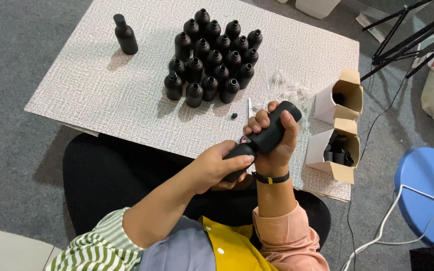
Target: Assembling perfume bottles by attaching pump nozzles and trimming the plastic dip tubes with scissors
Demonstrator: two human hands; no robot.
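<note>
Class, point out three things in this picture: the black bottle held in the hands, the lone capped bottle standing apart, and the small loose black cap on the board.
Held black bottle [279, 125], head view, on its body.
Lone capped bottle [126, 37], head view, mid-body.
Loose cap [234, 116], head view, its top.

A makeshift packing workspace: a board [101, 95] on grey carpet [16, 65], massed black bottles [212, 55], open cartons [335, 148], tripod legs [408, 35].
</note>
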